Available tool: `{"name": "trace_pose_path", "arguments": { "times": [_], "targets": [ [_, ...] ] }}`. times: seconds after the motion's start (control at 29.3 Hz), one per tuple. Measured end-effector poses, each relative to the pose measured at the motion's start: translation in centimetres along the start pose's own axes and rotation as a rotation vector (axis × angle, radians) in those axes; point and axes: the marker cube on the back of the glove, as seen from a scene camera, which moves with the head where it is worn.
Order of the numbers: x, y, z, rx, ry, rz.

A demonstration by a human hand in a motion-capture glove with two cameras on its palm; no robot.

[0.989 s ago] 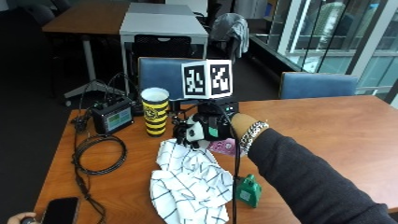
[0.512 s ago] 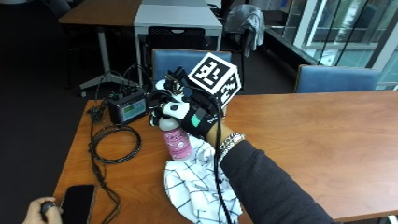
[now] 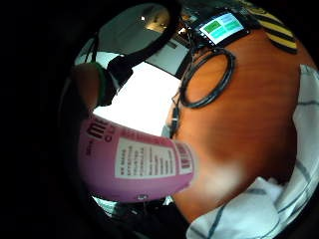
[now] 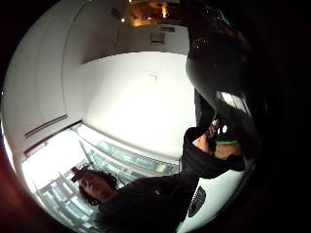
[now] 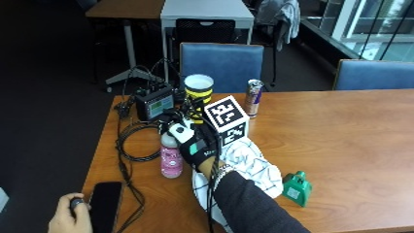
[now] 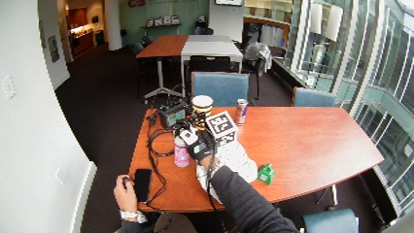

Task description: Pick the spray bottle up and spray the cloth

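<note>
In the outside view my gloved right hand point(image 5: 192, 141) grips the top of a pink spray bottle point(image 5: 171, 160), which hangs upright just left of the cloth point(image 5: 251, 162). The cloth is white with thin dark lines and lies crumpled on the wooden table point(image 5: 336, 141). Whether the bottle's base touches the table I cannot tell. The little finger side palm view has the bottle's pink labelled body point(image 3: 134, 164) close to the palm, with the cloth point(image 3: 279, 199) beside it on the table. The wide outside view shows the same: hand point(image 6: 197, 143), bottle point(image 6: 181, 154), cloth point(image 6: 236, 160).
Behind the hand stand a yellow-striped cup point(image 5: 198, 90), a drink can point(image 5: 253, 98) and a small screen device point(image 5: 154, 102) with a coiled black cable point(image 5: 132, 141). A green object point(image 5: 296, 188) sits right of the cloth. A bare hand point(image 5: 68, 216) rests by a dark phone point(image 5: 105, 204).
The outside camera has shifted. My hand has taken hold of the pink bottle beside the cloth's far edge and carried it to the cloth's left, near the cable.
</note>
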Motion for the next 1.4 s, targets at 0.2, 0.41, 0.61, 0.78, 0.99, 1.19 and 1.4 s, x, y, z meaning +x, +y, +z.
{"name": "trace_pose_path", "arguments": {
  "times": [0.2,0.41,0.61,0.78,0.99,1.19,1.4],
  "targets": [
    [1.0,0.2,0.8,0.001,0.057,-0.035],
    [1.1,0.5,1.7,-0.006,0.071,-0.055],
    [0.2,0.3,1.4,-0.024,0.095,-0.078],
    [-0.8,0.0,-0.3,-0.034,0.091,-0.108],
    [-2.6,0.4,-1.1,-0.051,0.138,-0.151],
    [-4.1,0.5,0.1,-0.109,0.220,-0.186],
    [-4.2,0.6,0.1,-0.122,0.228,-0.174]
  ]
}}
